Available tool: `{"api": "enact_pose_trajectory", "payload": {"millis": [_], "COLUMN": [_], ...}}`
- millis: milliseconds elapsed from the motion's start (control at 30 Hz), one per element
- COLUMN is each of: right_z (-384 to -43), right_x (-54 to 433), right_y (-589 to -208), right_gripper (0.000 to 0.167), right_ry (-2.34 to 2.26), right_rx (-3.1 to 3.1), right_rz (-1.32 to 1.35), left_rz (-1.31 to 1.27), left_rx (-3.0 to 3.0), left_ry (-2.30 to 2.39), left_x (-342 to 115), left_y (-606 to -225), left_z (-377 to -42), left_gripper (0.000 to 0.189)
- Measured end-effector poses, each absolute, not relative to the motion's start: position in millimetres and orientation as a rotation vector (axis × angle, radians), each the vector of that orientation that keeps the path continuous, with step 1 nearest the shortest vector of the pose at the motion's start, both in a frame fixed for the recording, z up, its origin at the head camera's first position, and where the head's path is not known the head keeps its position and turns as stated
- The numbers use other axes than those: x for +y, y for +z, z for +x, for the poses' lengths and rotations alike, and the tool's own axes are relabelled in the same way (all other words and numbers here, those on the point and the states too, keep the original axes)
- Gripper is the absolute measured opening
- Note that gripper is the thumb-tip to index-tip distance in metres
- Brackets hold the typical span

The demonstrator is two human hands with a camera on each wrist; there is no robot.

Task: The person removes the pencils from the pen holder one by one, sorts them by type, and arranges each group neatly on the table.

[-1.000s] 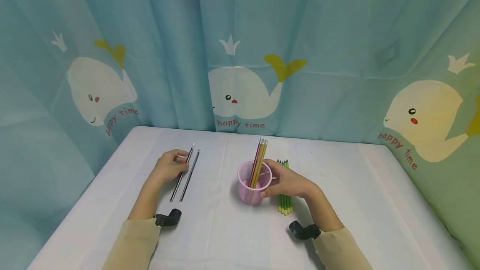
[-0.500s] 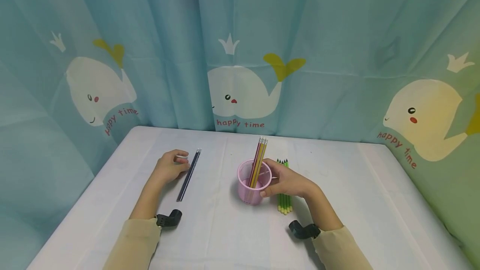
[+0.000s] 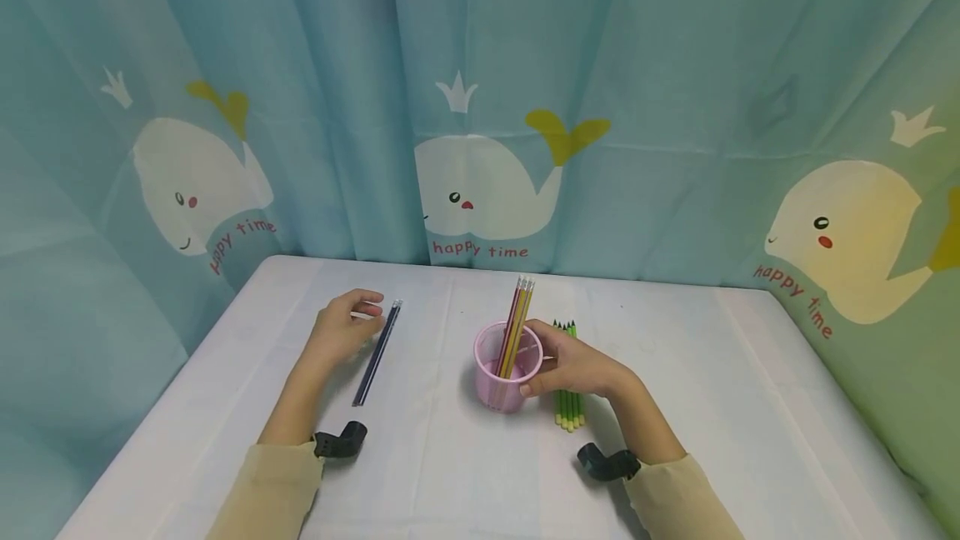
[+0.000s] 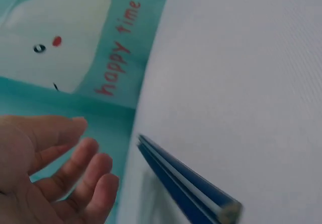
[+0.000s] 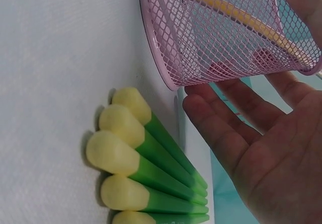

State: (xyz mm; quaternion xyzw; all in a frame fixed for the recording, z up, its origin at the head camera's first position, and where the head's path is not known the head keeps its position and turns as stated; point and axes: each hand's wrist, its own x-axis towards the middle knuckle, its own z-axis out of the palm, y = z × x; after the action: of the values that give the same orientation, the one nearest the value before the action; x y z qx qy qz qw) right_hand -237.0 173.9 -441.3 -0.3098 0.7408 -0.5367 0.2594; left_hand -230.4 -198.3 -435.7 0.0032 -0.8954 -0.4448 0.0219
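Two dark blue pencils [image 3: 377, 352] lie side by side on the table at the left, their metal-tipped ends pointing away. My left hand [image 3: 341, 333] is just left of them, thumb and fingers loosely bent around nothing. In the left wrist view a gap shows between the fingers [image 4: 93, 183] and the pencils [image 4: 176, 176]. On the right, my right hand [image 3: 577, 363] holds a pink mesh pencil cup [image 3: 491, 390] by its right side, thumb in front and fingers behind. Red and yellow pencils [image 3: 517, 323] lean upright inside the cup.
A row of several green pencils with pale yellow ends [image 5: 118, 151] lies on the white table [image 3: 450, 473], partly under my right hand in the head view. A teal curtain [image 3: 480, 40] with whale prints hangs behind the table's back edge.
The two dark pencils were apart; the left one has moved right against the other. My left hand has since shifted slightly away from me, off the pencils. The right hand and cup stay put.
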Motion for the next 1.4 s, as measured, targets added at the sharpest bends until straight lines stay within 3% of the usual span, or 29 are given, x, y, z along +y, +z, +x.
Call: {"api": "enact_pose_trajectory", "payload": {"millis": [333, 567, 1033, 1400], "right_z": [-236.5, -236.4, -235.1, -234.5], "right_x": [173.6, 173.8, 172.5, 171.3], "right_y": [-441.5, -441.9, -442.5, -441.9], "right_gripper": [0.079, 0.082, 0.085, 0.088], "right_ry": [-1.445, -1.446, -1.447, -1.446], "right_rx": [2.017, 2.025, 2.020, 2.020], "right_rz": [-0.843, -0.842, -0.860, -0.842], "left_rz": [-0.520, -0.839, -1.060, -1.060], "left_rx": [-2.582, -2.546, -2.602, -2.610], "left_ry": [-1.263, -1.160, -1.063, -1.070], "left_x": [-151.2, -114.7, -77.2, -74.1], "left_y": [-407.2, -410.1, -436.2, -442.8], "left_z": [-209.6, -199.7, -191.7, -191.2], "left_gripper": [0.034, 0.036, 0.060, 0.065]}}
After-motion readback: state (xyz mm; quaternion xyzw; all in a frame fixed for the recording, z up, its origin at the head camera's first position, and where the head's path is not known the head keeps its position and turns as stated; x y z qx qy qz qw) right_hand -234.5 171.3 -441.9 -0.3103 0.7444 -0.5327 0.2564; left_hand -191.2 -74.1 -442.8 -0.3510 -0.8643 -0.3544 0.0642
